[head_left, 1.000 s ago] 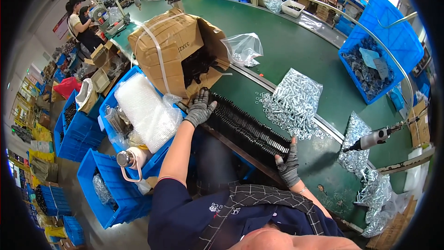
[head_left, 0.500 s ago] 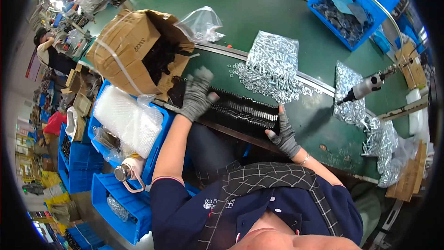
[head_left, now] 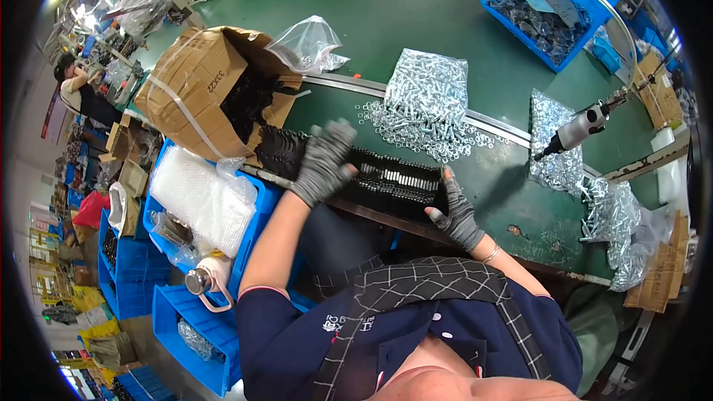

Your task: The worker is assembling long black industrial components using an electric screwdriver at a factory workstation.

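Note:
A long row of thin black parts (head_left: 397,187), packed on edge with a shiny strip along the middle, lies along the near table edge. My left hand (head_left: 325,163), in a grey striped fingerless glove, is over the left part of this row with fingers stretched out; it hides the parts under it. More black pieces (head_left: 281,150) lean in line to its left, by the box. My right hand (head_left: 458,212), gloved alike, is against the row's right end, thumb and fingers apart. Neither hand is closed round a part.
A tilted cardboard box (head_left: 197,93) of black parts stands left. Beyond the row lies a bag of bolts (head_left: 427,82) with loose nuts (head_left: 386,122). A power driver (head_left: 583,132) hangs at right above bagged hardware. Blue bins (head_left: 249,241) stand at my left.
My left hand has moved to the right along the row, and more black pieces show in line behind it. My right hand stays at the row's right end. The view has shifted slightly.

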Action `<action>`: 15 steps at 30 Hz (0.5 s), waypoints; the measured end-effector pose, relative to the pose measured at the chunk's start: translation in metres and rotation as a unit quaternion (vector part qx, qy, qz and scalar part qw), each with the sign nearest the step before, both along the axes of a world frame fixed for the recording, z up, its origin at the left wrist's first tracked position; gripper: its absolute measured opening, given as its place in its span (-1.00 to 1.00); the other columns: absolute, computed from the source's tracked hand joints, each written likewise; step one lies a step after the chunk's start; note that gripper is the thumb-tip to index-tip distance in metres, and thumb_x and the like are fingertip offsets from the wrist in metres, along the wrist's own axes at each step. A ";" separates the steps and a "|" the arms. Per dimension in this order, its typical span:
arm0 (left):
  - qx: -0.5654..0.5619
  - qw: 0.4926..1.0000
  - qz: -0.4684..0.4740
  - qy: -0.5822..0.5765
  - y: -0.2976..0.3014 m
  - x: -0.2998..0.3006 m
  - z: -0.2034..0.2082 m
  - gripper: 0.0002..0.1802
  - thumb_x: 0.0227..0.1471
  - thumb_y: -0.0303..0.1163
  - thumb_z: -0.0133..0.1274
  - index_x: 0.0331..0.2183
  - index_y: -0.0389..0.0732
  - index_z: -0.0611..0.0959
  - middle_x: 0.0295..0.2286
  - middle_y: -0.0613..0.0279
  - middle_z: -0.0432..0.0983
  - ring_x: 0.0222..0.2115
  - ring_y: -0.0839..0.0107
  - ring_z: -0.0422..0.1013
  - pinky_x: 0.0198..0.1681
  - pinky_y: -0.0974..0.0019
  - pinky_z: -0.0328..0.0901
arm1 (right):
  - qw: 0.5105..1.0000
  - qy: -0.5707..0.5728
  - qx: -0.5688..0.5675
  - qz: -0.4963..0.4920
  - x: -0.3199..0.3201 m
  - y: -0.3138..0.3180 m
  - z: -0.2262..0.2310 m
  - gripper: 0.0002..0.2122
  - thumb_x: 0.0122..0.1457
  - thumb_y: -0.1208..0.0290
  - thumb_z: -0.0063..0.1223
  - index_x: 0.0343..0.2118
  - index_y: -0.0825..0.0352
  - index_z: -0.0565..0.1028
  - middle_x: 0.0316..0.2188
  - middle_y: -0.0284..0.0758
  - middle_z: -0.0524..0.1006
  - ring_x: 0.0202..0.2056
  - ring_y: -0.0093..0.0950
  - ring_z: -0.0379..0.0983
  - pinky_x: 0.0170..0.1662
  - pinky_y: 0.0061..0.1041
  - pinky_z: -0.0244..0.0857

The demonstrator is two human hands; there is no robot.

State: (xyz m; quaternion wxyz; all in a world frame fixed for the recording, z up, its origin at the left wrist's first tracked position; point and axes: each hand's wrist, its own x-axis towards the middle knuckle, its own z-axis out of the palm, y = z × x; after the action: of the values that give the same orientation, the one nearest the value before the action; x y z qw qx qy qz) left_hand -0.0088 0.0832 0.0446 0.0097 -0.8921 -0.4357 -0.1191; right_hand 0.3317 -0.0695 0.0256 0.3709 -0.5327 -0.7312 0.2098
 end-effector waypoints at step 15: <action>0.003 0.995 -0.100 0.025 -0.031 0.059 0.027 -0.04 0.01 0.21 -0.07 0.29 -0.08 0.06 0.31 0.08 -0.15 0.33 0.14 -0.22 0.32 -0.14 -0.43 | 1.000 0.004 -0.013 -0.002 0.016 -0.007 -0.002 -0.15 0.04 0.16 0.22 0.29 0.44 0.02 0.23 0.08 0.17 0.22 -0.04 0.18 0.21 -0.29 0.16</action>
State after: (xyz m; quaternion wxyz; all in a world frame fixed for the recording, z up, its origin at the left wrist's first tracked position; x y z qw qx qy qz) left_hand 0.0503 0.0526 0.0718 0.0110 -0.9340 -0.3433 -0.0983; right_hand 0.3478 -0.0766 0.0239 0.3670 -0.5381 -0.7258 0.2211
